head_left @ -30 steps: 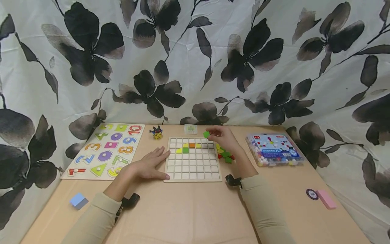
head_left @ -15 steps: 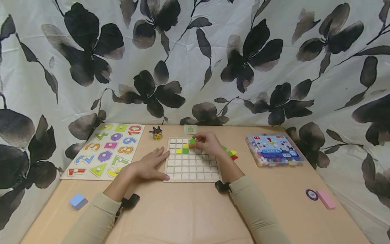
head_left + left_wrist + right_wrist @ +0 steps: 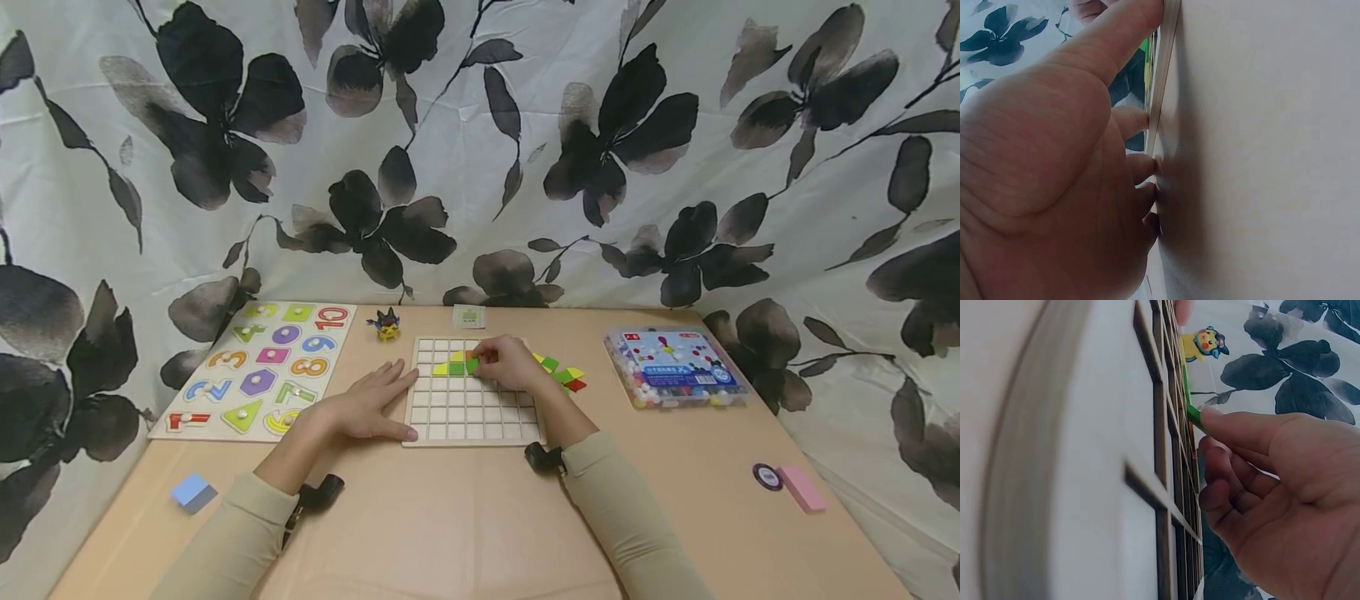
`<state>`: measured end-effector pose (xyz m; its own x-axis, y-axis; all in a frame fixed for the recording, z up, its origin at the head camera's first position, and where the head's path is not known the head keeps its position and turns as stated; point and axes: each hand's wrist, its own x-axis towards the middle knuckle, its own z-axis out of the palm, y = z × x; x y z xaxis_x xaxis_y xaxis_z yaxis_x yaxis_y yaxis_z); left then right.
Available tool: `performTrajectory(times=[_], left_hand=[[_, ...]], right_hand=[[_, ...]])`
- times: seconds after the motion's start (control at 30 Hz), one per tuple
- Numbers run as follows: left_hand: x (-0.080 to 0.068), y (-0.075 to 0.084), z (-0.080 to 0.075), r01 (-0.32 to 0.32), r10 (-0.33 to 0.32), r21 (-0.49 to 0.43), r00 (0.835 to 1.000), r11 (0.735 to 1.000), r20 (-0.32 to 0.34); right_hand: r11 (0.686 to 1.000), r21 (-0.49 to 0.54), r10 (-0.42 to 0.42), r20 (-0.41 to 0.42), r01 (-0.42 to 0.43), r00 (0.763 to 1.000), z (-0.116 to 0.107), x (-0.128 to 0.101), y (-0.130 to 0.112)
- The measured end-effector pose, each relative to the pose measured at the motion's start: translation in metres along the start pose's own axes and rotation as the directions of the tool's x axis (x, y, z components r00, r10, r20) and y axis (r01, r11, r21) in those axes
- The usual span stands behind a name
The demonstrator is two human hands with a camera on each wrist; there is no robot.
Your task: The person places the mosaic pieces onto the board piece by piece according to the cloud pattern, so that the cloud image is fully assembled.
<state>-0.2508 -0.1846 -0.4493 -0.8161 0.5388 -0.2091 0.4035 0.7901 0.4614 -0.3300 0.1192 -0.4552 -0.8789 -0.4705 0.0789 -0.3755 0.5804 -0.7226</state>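
Observation:
A white grid board [image 3: 467,414] with wooden dividers lies mid-table. In its upper cells sit a green tile [image 3: 456,369], yellow tile pieces [image 3: 441,370] and a partly covered orange tile [image 3: 470,355]. My right hand [image 3: 512,365] pinches another green tile [image 3: 1194,416] between thumb and fingers; it is tilted at the grid, just right of the placed green one. My left hand [image 3: 366,407] rests with fingers extended at the board's left side, thumb on its lower left corner. In the left wrist view the fingertips of my left hand [image 3: 1054,150] touch the board edge and table.
Loose green, yellow and red tiles [image 3: 564,376] lie right of the board. Behind it are a small patterned card [image 3: 469,317] and a toy figure [image 3: 387,326]. A number puzzle [image 3: 258,375] lies left, a plastic box of beads [image 3: 672,367] right. A blue block [image 3: 193,494] sits front left.
My right hand has carried the green tile leftward from above the board's upper right corner, then down toward the cell beside the placed green tile. The left hand stays put.

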Motion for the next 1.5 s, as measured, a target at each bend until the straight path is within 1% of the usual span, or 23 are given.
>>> performTrajectory(times=[0.2, 0.43, 0.53, 0.63, 0.73, 0.83, 0.93, 1.07, 1.13, 1.2, 1.27, 1.33, 1.43, 1.5], left_hand=[[0.0, 0.0, -0.002, 0.006, -0.006, 0.002, 1.0, 1.0, -0.001], [-0.001, 0.0, -0.001, 0.002, -0.002, -0.001, 1.0, 1.0, -0.004], [-0.001, 0.0, 0.0, 0.004, -0.004, 0.002, 1.0, 1.0, -0.004], [-0.002, 0.001, -0.001, 0.005, -0.005, -0.003, 1.0, 1.0, -0.005], [-0.002, 0.001, -0.002, 0.004, -0.004, -0.008, 1.0, 1.0, -0.006], [-0.002, 0.0, -0.001, 0.011, -0.011, -0.001, 1.0, 1.0, -0.001], [-0.002, -0.001, 0.0, 0.014, -0.014, 0.006, 1.0, 1.0, 0.001], [-0.002, -0.001, 0.0, 0.008, -0.008, 0.009, 1.0, 1.0, -0.003], [-0.002, -0.001, 0.0, 0.005, -0.005, 0.007, 1.0, 1.0, -0.004], [-0.002, 0.0, -0.001, 0.0, 0.0, 0.007, 1.0, 1.0, -0.005], [-0.002, 0.0, -0.001, 0.001, -0.001, 0.006, 1.0, 1.0, -0.003], [-0.002, -0.001, -0.001, -0.003, 0.003, 0.004, 1.0, 1.0, -0.004], [-0.001, -0.002, 0.0, -0.001, 0.001, 0.006, 1.0, 1.0, -0.002], [-0.001, -0.002, 0.001, -0.002, 0.002, 0.009, 1.0, 1.0, -0.001]], right_hand=[[1.0, -0.03, 0.0, 0.013, 0.0, 1.0, 0.0, 0.0, -0.001], [1.0, -0.01, 0.025, 0.022, -0.025, 0.999, -0.001, -0.001, 0.0], [1.0, 0.004, 0.019, 0.011, -0.019, 1.0, -0.005, -0.002, 0.0], [1.0, 0.001, -0.005, -0.003, 0.005, 1.0, -0.014, -0.005, 0.0], [0.999, -0.013, -0.047, -0.022, 0.046, 0.999, -0.029, -0.009, 0.002], [0.999, -0.023, -0.045, -0.051, 0.044, 0.998, -0.044, -0.014, 0.007], [0.999, -0.035, 0.003, -0.086, -0.006, 0.996, -0.057, -0.02, 0.013], [0.996, -0.058, 0.063, -0.102, -0.069, 0.993, -0.073, -0.028, 0.023], [0.993, -0.062, 0.093, -0.095, -0.099, 0.991, -0.079, -0.031, 0.028], [0.988, -0.034, 0.149, -0.081, -0.152, 0.986, -0.084, -0.034, 0.033], [0.978, -0.028, 0.203, -0.067, -0.205, 0.977, -0.087, -0.037, 0.038], [0.964, -0.013, 0.266, -0.055, -0.267, 0.962, -0.09, -0.04, 0.043], [0.949, -0.05, 0.309, -0.03, -0.31, 0.951, -0.091, -0.043, 0.048], [0.946, -0.075, 0.314, -0.009, -0.314, 0.949, -0.091, -0.045, 0.05]])
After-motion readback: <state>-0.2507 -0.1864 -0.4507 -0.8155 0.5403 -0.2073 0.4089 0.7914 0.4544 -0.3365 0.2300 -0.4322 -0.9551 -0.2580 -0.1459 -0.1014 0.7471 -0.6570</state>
